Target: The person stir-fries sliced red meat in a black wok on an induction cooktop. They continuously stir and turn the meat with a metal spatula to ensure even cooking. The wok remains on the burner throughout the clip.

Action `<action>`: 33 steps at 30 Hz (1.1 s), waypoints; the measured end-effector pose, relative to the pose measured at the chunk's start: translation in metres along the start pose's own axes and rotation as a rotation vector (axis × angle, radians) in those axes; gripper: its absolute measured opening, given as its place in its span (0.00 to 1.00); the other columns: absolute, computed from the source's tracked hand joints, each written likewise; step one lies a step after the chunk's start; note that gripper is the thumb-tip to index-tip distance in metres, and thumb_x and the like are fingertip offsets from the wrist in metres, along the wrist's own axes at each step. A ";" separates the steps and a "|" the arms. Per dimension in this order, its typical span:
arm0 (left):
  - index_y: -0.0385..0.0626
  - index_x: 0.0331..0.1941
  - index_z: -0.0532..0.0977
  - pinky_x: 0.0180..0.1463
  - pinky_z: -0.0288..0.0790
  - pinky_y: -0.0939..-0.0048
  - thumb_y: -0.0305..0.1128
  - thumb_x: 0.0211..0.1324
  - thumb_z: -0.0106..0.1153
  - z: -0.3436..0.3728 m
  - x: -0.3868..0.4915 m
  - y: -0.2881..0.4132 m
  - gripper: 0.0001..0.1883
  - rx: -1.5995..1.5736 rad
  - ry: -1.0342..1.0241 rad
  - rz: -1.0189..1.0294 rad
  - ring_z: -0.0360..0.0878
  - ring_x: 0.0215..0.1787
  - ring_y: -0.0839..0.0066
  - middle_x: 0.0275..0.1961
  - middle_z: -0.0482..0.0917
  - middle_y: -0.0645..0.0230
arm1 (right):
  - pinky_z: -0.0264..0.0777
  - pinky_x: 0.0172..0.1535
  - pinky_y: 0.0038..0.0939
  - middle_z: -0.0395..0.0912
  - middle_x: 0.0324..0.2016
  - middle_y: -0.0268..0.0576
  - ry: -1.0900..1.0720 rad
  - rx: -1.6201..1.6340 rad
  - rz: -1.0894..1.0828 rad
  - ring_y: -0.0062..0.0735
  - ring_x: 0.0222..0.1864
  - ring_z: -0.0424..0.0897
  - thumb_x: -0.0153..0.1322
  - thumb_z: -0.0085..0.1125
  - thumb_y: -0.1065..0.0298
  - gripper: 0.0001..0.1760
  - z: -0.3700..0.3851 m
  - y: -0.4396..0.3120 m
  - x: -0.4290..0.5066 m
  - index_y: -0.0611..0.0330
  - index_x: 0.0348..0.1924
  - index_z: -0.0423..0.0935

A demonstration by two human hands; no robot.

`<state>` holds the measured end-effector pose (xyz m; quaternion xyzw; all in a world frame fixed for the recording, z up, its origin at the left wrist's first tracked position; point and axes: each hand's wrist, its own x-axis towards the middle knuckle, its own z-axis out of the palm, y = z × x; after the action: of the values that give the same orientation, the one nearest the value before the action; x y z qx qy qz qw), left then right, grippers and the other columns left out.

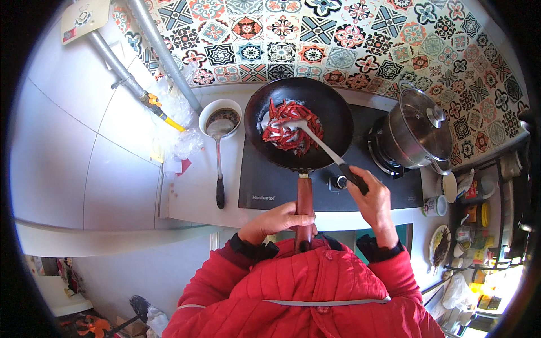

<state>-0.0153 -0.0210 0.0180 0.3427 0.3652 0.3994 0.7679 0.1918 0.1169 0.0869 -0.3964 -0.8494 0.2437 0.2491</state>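
Observation:
My left hand [281, 220] is wrapped around the brown handle [304, 194] of a dark wok [334, 122]. In the wok lies a heap of dried red chillies [291, 137], with some white matter among them that I cannot identify. My right hand [374, 198] grips the black handle of a metal spatula [323, 145], whose blade rests in the chillies and is partly hidden by them. The wok sits over the left side of a black gas hob [270, 181].
A white bowl [203, 114] of dark liquid stands left of the hob, a metal ladle [218, 164] leaning in it. On the right burner is a lidded steel pot [405, 131]. A plate [433, 241], a tub [435, 206] and a rack of jars [477, 228] line the right side.

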 end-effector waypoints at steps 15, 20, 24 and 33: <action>0.40 0.47 0.73 0.52 0.74 0.67 0.48 0.65 0.59 -0.002 -0.004 0.003 0.22 0.018 0.013 -0.030 0.83 0.46 0.68 0.43 0.83 0.58 | 0.78 0.41 0.38 0.83 0.37 0.48 -0.048 -0.016 -0.050 0.47 0.38 0.84 0.66 0.65 0.67 0.19 0.004 0.007 -0.001 0.54 0.51 0.80; 0.40 0.48 0.72 0.52 0.74 0.67 0.48 0.65 0.59 -0.001 -0.004 0.001 0.22 0.021 0.020 -0.045 0.83 0.45 0.68 0.43 0.84 0.59 | 0.77 0.42 0.41 0.83 0.39 0.48 0.054 0.014 -0.024 0.51 0.39 0.83 0.67 0.64 0.65 0.21 0.049 0.012 0.017 0.52 0.54 0.77; 0.39 0.46 0.74 0.52 0.74 0.68 0.48 0.65 0.59 -0.001 -0.004 -0.002 0.21 -0.005 0.029 -0.009 0.83 0.45 0.69 0.42 0.84 0.60 | 0.78 0.42 0.40 0.83 0.40 0.49 0.005 -0.066 -0.072 0.51 0.40 0.84 0.67 0.64 0.64 0.22 0.051 0.012 0.022 0.50 0.55 0.77; 0.38 0.46 0.75 0.52 0.74 0.68 0.46 0.65 0.58 -0.005 -0.001 -0.005 0.21 0.007 -0.009 -0.001 0.83 0.45 0.69 0.43 0.84 0.59 | 0.78 0.44 0.35 0.84 0.40 0.47 -0.110 -0.158 0.015 0.44 0.41 0.85 0.62 0.66 0.71 0.20 -0.083 -0.015 -0.008 0.55 0.49 0.82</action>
<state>-0.0182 -0.0234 0.0117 0.3471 0.3633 0.3961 0.7686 0.2394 0.1204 0.1571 -0.4073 -0.8753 0.1993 0.1680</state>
